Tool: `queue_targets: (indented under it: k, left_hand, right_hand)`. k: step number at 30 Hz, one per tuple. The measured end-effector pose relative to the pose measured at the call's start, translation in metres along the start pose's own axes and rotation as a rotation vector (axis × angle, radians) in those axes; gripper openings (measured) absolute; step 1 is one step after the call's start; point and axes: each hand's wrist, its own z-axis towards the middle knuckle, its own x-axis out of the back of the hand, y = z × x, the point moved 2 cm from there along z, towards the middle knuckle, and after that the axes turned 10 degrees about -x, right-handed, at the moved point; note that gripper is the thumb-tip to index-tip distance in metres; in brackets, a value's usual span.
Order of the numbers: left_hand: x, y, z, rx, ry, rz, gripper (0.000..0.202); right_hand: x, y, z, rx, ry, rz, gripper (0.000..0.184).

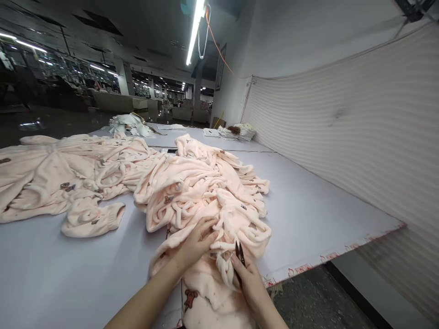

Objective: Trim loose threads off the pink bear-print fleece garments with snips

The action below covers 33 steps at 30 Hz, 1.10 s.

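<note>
A heap of pale pink fleece garments (192,187) with small brown bear prints lies on the white table (308,214). My left hand (199,242) rests on the near part of the heap, its fingers curled into the folds and gripping the fabric. My right hand (248,281) is closed around a small pair of black thread snips (239,252), whose blades point up against a fold of the fleece beside my left hand. Part of the nearest garment hangs over the table's front edge toward me.
More pink garments (51,178) spread across the table's left. White fabric piles (132,124) and stacked white pieces (236,132) sit at the far end. A striped cloth wall (360,137) runs along the right. The table's right corner edge (343,251) drops to dark floor.
</note>
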Motion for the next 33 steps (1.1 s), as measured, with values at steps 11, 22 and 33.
queue_targets:
  k: [11,22,33]
  left_hand:
    - [-0.038,-0.004,-0.063,0.318,0.098,-0.221,0.046]
    - [0.0,0.005,-0.045,0.338,0.17,-0.583,0.031]
    - [-0.002,-0.011,-0.042,0.31,0.199,-0.479,0.02]
  right_hand:
    - [-0.016,-0.03,-0.011,0.306,-0.007,-0.545,0.022]
    - [-0.024,-0.07,0.024,0.324,-0.003,-0.792,0.045]
    - [-0.011,-0.073,0.035,0.257,0.02,-0.789,0.01]
